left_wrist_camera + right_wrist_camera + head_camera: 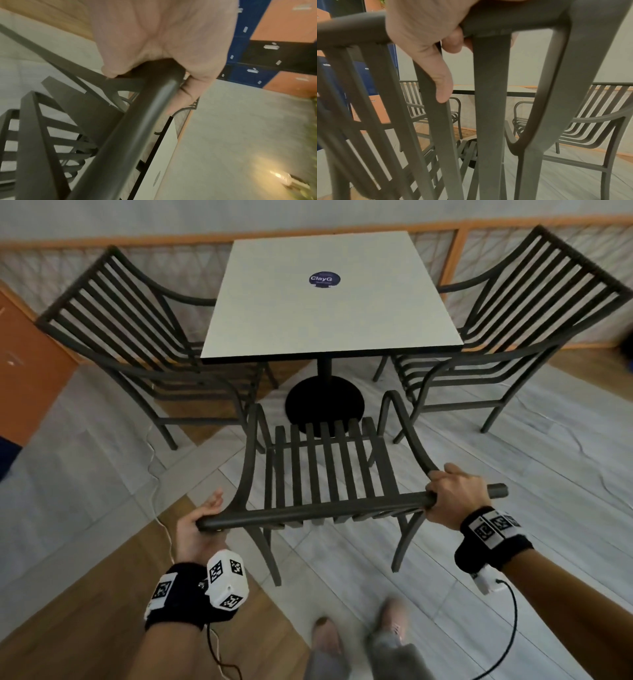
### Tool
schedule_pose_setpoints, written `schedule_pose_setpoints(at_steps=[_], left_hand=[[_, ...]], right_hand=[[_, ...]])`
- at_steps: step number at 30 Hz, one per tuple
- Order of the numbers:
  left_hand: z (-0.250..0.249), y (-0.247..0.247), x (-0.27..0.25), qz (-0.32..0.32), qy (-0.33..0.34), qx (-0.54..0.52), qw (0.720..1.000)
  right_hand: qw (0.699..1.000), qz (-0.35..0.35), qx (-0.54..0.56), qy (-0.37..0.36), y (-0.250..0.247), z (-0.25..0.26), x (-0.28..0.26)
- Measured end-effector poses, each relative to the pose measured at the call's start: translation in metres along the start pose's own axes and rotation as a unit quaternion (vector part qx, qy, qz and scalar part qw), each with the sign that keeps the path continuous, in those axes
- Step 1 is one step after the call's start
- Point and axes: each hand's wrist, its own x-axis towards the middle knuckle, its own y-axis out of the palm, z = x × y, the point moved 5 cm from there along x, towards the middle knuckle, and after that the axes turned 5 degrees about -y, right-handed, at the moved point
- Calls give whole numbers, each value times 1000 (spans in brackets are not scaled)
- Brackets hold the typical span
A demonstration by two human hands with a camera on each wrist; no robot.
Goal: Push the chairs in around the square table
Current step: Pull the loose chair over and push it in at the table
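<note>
A square white table [308,316] with a round blue sticker stands on a black pedestal base [325,402]. Dark slatted armchairs flank it, one at the left [113,313] and one at the right [534,299], both drawn close to its sides. A third chair [322,470] stands in front of me, facing the table, its seat short of the table edge. My left hand [202,525] cups the left end of its top rail [308,510]; the wrist view shows the palm [163,33] wrapped around the rail [137,128]. My right hand [452,494] grips the rail near its right end, fingers [423,33] curled over it.
A low partition with an orange wooden frame [459,251] runs behind the table. Orange and blue lockers [27,364] stand at the far left. A thin white cable [154,460] trails across the floor left of the near chair. My feet [390,621] are just behind it.
</note>
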Motion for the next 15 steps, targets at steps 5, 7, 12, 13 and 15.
schedule_pose_setpoints(at_steps=[5, 7, 12, 13, 15], left_hand=[[3, -6, 16, -15, -38, 42, 998], [12, -4, 11, -23, -49, 58, 997], [39, -24, 21, -48, -68, 75, 994], [41, -26, 24, -55, -69, 73, 993], [43, -31, 28, -69, -67, 74, 993]], right_hand=[[999, 2, 36, -2, 23, 13, 1], [999, 14, 44, -1, 40, 15, -3], [999, -1, 39, -2, 69, 12, -9], [999, -1, 38, -4, 70, 12, -10], [999, -1, 38, -3, 70, 11, -10]])
